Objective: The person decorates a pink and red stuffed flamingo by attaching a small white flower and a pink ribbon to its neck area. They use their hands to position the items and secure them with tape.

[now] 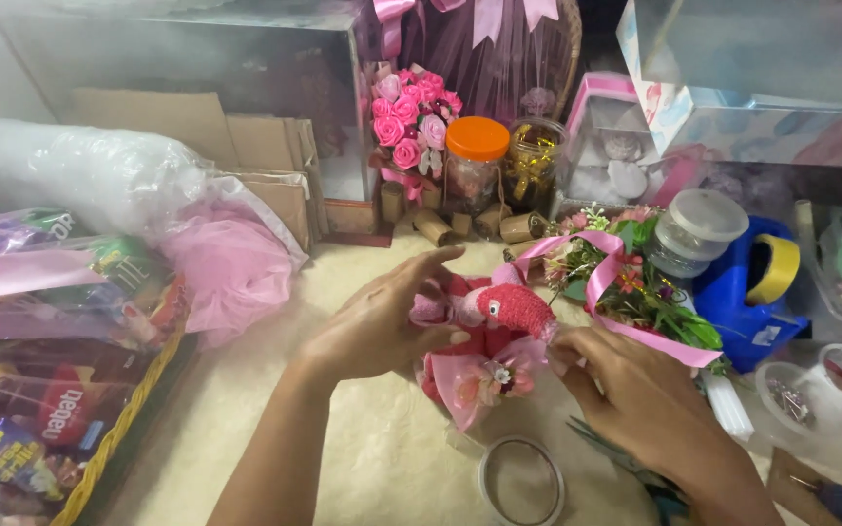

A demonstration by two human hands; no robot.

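Both bare forearms reach in from the bottom edge and converge at the centre. The left hand (374, 326) lies palm down, fingers spread and slightly curled — index finger stretched forward, thumb tucked beneath. The right hand (626, 390) angles inward from the right, fingers bent, fingertips pinched together toward the left.

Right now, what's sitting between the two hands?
In the head view, a pink flamingo toy with a small pink bouquet sits between the left hand and right hand.
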